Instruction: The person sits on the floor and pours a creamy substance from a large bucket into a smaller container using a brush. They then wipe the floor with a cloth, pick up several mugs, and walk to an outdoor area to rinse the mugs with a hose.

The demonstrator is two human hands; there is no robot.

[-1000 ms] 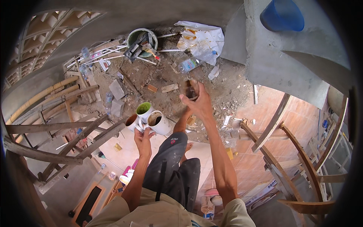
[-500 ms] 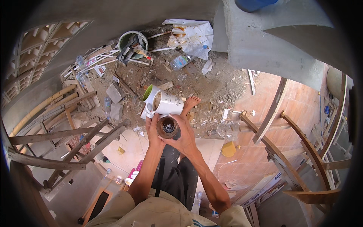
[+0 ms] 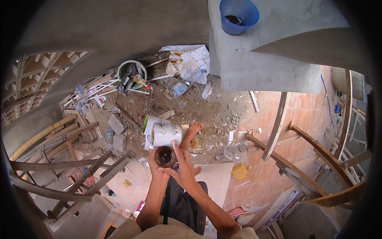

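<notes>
Both hands are together in front of my body, closed round a clear brown-tinted cup (image 3: 165,157) with dark contents; its round mouth faces up. My left hand (image 3: 156,170) wraps its left side, and my right hand (image 3: 184,172) presses on the right with fingers stretched along it. Just beyond the fingertips, a white mug (image 3: 169,134) with a black pattern lies tipped on its side, mouth to the left. Behind it is a second white mug (image 3: 148,122) with a green inside. Whether my fingers also support these mugs is hidden.
A blue bucket (image 3: 246,15) with dark liquid stands on a concrete ledge (image 3: 254,75). Rubble covers the far floor, with a debris-filled bucket (image 3: 137,67), a plastic bottle (image 3: 180,89) and a stained white sheet (image 3: 191,59). Wooden frames (image 3: 278,123) stand on both sides.
The view has tilted upward, bringing more of the blue bucket in. My hands and cups sit lower and slightly left in the picture. The patterned mug's mouth shows less.
</notes>
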